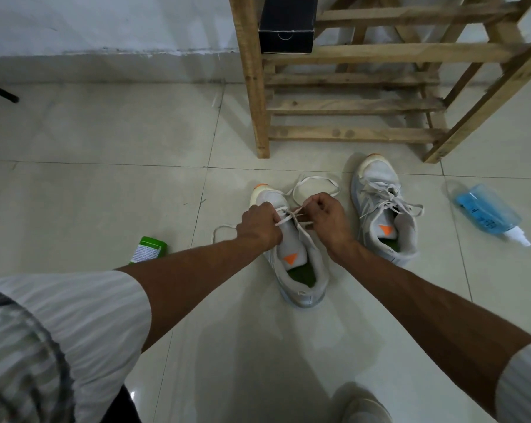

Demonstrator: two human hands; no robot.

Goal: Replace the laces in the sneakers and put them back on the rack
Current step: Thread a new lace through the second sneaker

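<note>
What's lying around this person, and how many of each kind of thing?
Sneakers: 2
Bottles: 2, blue and green
Box: 1
Rack: 1
Total: 6

Near sneaker upright on floor, white lace part-threaded, ends loose. Second sneaker beside it, laced. Wooden rack behind.
</note>
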